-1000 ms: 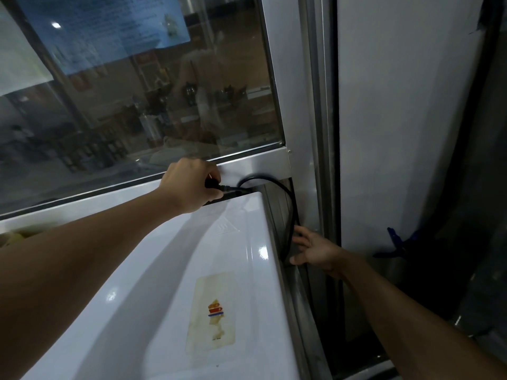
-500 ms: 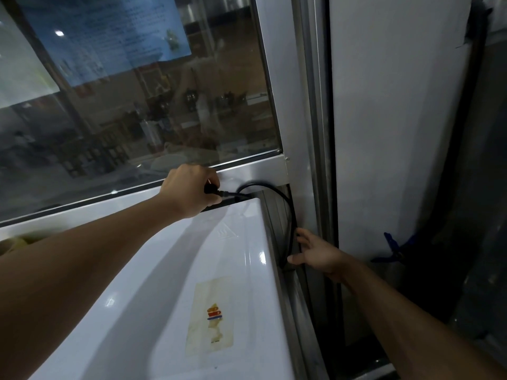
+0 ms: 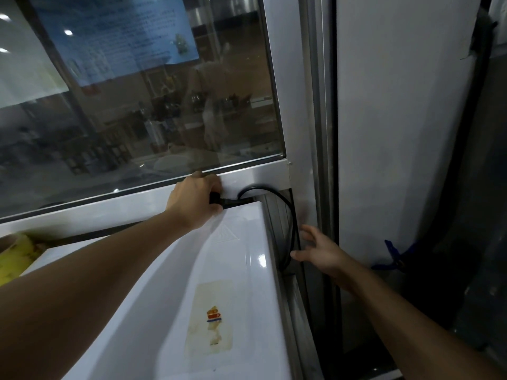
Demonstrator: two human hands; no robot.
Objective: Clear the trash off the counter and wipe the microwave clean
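Since the earlier frame, our right hand (image 3: 321,250) has lifted off the black power cord (image 3: 290,220), fingers now spread beside it. Our left hand (image 3: 196,201) grips the cord's black plug (image 3: 219,202) at the back edge of the glossy white microwave (image 3: 170,311), whose top carries a yellowed, stained sticker (image 3: 210,322).

No legible text on sticker (image 3: 210,319) or poster (image 3: 115,37)

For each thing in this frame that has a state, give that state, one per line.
left hand: closed around the black plug
right hand: open, fingers spread beside the cord
black plug: gripped at the microwave's back edge
cord: slack, looping down the microwave's right side
microwave: top bears a stained sticker
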